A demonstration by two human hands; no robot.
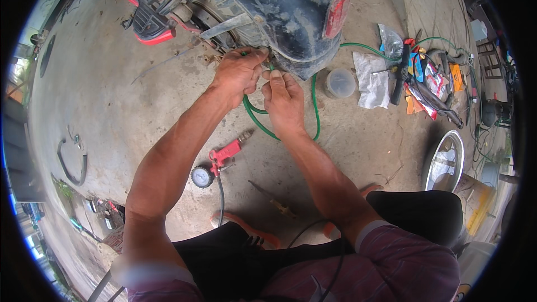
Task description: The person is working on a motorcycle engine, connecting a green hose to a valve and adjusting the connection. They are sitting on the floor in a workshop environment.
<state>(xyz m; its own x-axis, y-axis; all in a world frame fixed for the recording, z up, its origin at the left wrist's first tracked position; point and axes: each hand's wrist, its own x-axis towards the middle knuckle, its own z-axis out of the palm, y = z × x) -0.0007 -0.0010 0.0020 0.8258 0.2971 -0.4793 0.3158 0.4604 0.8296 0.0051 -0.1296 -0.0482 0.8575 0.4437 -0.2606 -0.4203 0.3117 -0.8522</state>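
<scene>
Low beside the muddy black rear fender (296,19) of a motorbike, my two hands work close together. My left hand (239,75) is closed round a thin green hose (316,106), a bit of which shows above its fingers. Fingertips of my right hand (285,100) pinch a small green piece that looks like part of the same hose; its exact end is hidden by the fingers. The hose hangs in a loop below both hands. Nearer me on the concrete lies a red tyre inflator gun (225,154) with a round dial gauge (202,177) and a black hose.
Right of the fender stands a clear plastic tub (340,83), beside a white cloth (371,81) and a pile of tools and colourful packets (430,81). A screwdriver-like tool (282,208) lies between my feet. A metal basin (446,161) is at the right.
</scene>
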